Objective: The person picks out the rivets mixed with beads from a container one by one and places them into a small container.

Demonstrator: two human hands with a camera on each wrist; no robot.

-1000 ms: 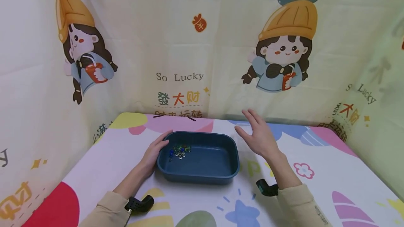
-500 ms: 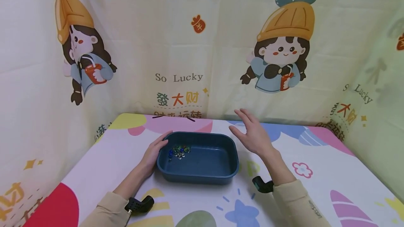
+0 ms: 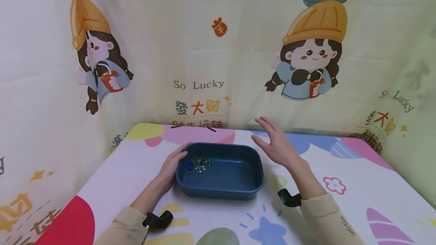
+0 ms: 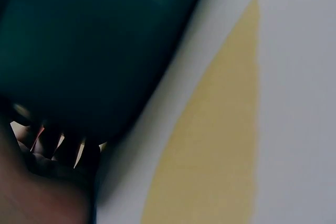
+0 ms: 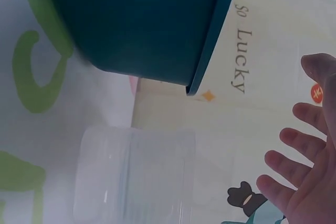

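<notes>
A dark blue rectangular plastic bin (image 3: pixel 221 178) sits on the table. Small shiny beads (image 3: pixel 200 164), blue, green and silvery, lie clustered in its left part. My left hand (image 3: pixel 170 166) holds the bin's left end, thumb over the rim and the other fingers along the outside; the left wrist view shows those fingers partly in shadow against the end wall. Raised off the bin's far right corner, my right hand (image 3: pixel 277 146) has its fingers extended and spread, holding nothing. A clear plastic container (image 5: pixel 134 177) stands near the bin in the right wrist view.
A patterned cloth (image 3: pixel 129 173) with coloured shapes covers the table. Behind it and at both sides hangs a cream curtain (image 3: pixel 153 59) printed with cartoon figures and lettering. Black wrist cameras (image 3: pixel 158 219) sit on both wrists.
My right hand has drifted slightly left, nearer the bin's right side. The head view has shifted a little. My left hand, the bin and the beads keep their arrangement.
</notes>
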